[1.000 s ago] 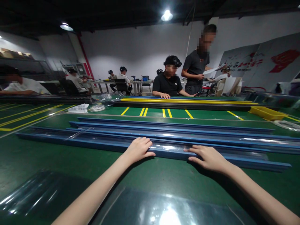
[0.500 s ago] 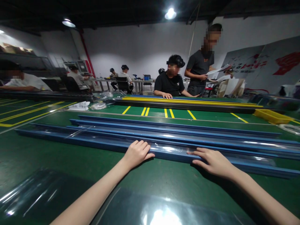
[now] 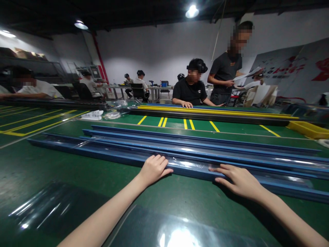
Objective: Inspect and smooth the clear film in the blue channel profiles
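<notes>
Several long blue channel rails (image 3: 108, 151) lie side by side across the green table (image 3: 180, 199). A clear plastic film (image 3: 187, 164) covers the nearest rail. My left hand (image 3: 153, 168) rests on the near edge of that rail, fingers together and laid flat over the film. My right hand (image 3: 238, 179) lies flat on the same rail a little to the right, fingers stretched out and pointing left. Neither hand grips anything.
Clear plastic sheets (image 3: 177, 233) lie on the table close to me. Across the table a seated person (image 3: 191, 91) touches yellow and black rails (image 3: 205, 111); another person (image 3: 227, 73) stands holding papers. A yellow tray (image 3: 307, 129) sits far right. More people sit at the back left.
The view has shifted slightly left, so the rails and people appear further right. Both hands stay on the nearest blue rail with little movement.
</notes>
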A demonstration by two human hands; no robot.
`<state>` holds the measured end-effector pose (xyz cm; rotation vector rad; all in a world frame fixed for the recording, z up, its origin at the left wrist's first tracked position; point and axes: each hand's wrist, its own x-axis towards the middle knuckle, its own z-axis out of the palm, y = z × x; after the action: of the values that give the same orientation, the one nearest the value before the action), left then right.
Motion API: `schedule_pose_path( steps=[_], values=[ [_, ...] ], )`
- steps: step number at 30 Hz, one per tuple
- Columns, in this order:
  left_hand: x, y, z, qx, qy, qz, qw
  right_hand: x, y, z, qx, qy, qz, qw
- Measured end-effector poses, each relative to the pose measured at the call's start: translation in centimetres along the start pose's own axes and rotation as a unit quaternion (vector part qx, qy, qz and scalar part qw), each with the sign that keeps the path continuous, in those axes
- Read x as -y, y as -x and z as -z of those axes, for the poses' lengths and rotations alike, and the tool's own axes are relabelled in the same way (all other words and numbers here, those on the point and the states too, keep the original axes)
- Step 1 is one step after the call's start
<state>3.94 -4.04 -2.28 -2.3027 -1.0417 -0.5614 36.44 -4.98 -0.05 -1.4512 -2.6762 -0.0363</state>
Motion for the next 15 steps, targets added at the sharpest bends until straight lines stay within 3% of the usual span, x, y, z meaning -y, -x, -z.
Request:
schedule_pose_path(
  steps=[15],
  values=[
    [0.02, 0.01, -0.19, 0.004, -0.003, 0.001, 1.0, -0.12, 0.0, -0.04, 0.007, -0.005, 0.004, 1.0]
  ],
)
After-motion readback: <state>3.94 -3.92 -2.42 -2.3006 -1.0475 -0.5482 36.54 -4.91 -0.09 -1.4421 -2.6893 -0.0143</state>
